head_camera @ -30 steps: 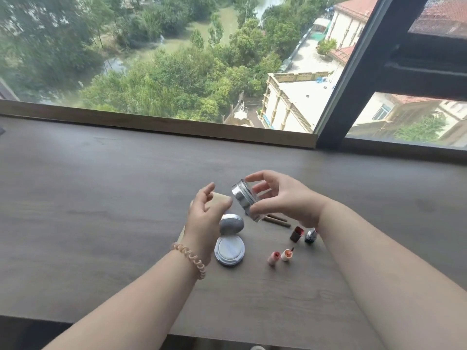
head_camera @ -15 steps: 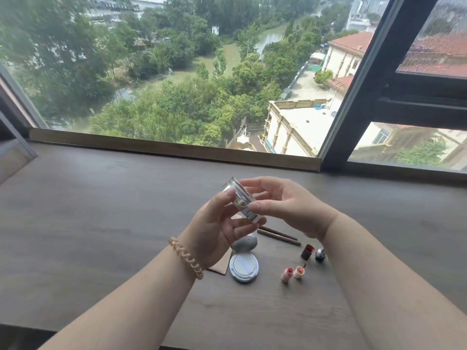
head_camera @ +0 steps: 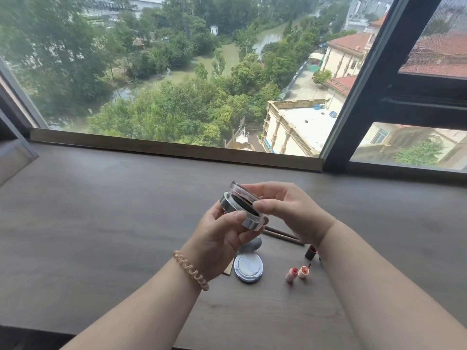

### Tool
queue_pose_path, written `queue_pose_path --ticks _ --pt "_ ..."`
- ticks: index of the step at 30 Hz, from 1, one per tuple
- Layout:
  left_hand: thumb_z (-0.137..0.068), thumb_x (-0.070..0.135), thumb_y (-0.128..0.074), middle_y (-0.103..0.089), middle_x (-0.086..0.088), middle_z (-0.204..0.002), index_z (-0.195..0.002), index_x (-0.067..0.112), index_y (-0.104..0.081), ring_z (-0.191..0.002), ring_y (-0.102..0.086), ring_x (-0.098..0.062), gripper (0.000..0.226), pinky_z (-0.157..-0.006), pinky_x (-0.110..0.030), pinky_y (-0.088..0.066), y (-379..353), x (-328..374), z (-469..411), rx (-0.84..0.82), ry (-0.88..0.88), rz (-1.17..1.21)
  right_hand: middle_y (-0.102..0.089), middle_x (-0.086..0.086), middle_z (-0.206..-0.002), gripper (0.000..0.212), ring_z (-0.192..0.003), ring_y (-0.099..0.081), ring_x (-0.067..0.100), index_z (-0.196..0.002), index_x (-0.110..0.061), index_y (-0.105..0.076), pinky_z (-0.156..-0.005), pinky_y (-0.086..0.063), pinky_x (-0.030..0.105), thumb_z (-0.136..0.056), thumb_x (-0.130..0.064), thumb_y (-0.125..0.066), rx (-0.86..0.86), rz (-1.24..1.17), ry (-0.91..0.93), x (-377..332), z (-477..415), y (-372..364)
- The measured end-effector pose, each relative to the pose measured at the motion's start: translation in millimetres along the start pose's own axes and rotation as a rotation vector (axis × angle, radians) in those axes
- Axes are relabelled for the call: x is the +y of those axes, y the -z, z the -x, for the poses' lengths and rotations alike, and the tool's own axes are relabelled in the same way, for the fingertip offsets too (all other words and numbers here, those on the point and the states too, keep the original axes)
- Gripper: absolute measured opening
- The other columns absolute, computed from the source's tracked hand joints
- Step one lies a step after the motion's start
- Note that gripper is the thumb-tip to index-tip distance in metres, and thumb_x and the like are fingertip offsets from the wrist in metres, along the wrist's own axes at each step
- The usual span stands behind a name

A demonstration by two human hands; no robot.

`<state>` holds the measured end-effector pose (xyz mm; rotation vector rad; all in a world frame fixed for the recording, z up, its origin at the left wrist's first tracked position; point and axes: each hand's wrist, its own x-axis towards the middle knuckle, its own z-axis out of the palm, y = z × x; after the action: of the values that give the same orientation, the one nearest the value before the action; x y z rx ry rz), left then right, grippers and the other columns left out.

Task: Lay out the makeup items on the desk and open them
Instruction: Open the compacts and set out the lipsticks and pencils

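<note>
A round silver jar (head_camera: pixel 236 207) with a dark inside is held tilted above the desk (head_camera: pixel 101 223). My left hand (head_camera: pixel 217 238) grips its silver base from below. My right hand (head_camera: pixel 290 210) pinches its clear lid (head_camera: pixel 242 190), which stands slightly lifted off the base. Under the hands lies an open white cushion compact (head_camera: pixel 249 267), its silver lid partly hidden behind my left hand. Two small pink tubes (head_camera: pixel 297 273) lie to its right, and a dark red lipstick (head_camera: pixel 310 252) peeks out beside my right forearm.
Two thin brown pencils (head_camera: pixel 283 234) lie behind the compact. A tan card (head_camera: pixel 228 270) shows under my left wrist. A wooden sill (head_camera: pixel 177 150) and a dark window frame (head_camera: pixel 358 102) bound the desk's far side.
My left hand has come up and taken the jar's base. The clear lid has lifted off the base. The camera has tilted up, so the items sit lower in view.
</note>
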<state>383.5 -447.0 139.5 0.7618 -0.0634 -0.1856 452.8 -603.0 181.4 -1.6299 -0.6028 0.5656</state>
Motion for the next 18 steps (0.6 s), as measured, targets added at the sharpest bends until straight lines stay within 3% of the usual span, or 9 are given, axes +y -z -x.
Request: queue_pose_path --ticks 2,7,9,12,15,18 --pt "-0.066 0.015 -0.08 -0.057 -0.024 -0.113 -0.124 0.001 -0.052 -0.114 -0.045 -0.049 0.066 -0.092 -0.042 -0.05 1.6 -0.9 1.6 -0.051 0.025 0.034 -0.071 0.012 -0.11 0.056 -0.099 -0.066 0.019 -0.115 0.0 -0.064 -0.083 -0.051 0.026 -0.069 -0.033 -0.066 0.08 -0.052 0.014 7.5 -1.2 0.0" --pt "-0.068 0.002 -0.063 -0.052 -0.024 -0.116 -0.132 0.003 -0.046 -0.116 -0.043 -0.048 0.066 -0.094 -0.048 -0.046 8.6 1.5 4.2 -0.13 0.166 -0.052 -0.068 0.021 -0.112 0.05 -0.109 -0.06 0.035 -0.113 -0.002 -0.065 -0.105 -0.038 0.05 -0.089 -0.04 -0.044 0.255 -0.127 0.012 24.5 -4.7 0.1" --pt "-0.069 0.0 -0.061 -0.054 -0.022 -0.116 -0.131 0.008 -0.048 -0.111 -0.051 -0.045 0.064 -0.086 -0.045 -0.05 12.5 0.7 5.3 -0.1 0.243 -0.19 -0.069 0.018 -0.109 0.05 -0.107 -0.061 0.033 -0.113 -0.004 -0.066 -0.105 -0.038 0.05 -0.089 -0.041 -0.042 0.325 -0.14 -0.016 24.9 -4.6 1.4" --pt "-0.068 0.006 -0.065 -0.065 -0.01 -0.104 -0.126 0.018 -0.054 -0.086 -0.066 -0.027 0.06 -0.059 -0.027 -0.054 18.1 0.5 6.8 -0.026 0.3 -0.275 -0.071 0.013 -0.106 0.05 -0.105 -0.063 0.03 -0.109 -0.008 -0.068 -0.105 -0.037 0.051 -0.089 -0.046 -0.043 0.351 -0.106 -0.056 25.9 -5.0 4.5" --pt "-0.074 0.016 -0.067 -0.066 -0.007 -0.091 -0.122 0.013 -0.057 -0.067 -0.064 -0.017 0.049 -0.046 -0.019 -0.048 18.8 -0.5 4.2 0.03 0.342 -0.277 -0.073 0.012 -0.103 0.052 -0.1 -0.066 0.026 -0.107 -0.008 -0.069 -0.101 -0.042 0.045 -0.09 -0.051 -0.045 0.367 -0.103 -0.091 30.4 -2.7 8.6" --pt "-0.075 0.013 -0.067 -0.068 -0.011 -0.091 -0.115 0.009 -0.064 -0.065 -0.063 -0.017 0.041 -0.054 -0.021 -0.053 20.3 -4.9 0.8 0.04 0.337 -0.343 -0.074 0.007 -0.091 0.047 -0.083 -0.069 0.016 -0.098 -0.013 -0.07 -0.086 -0.05 0.032 -0.09 -0.048 -0.04 0.385 -0.125 -0.107 36.3 0.2 11.4"
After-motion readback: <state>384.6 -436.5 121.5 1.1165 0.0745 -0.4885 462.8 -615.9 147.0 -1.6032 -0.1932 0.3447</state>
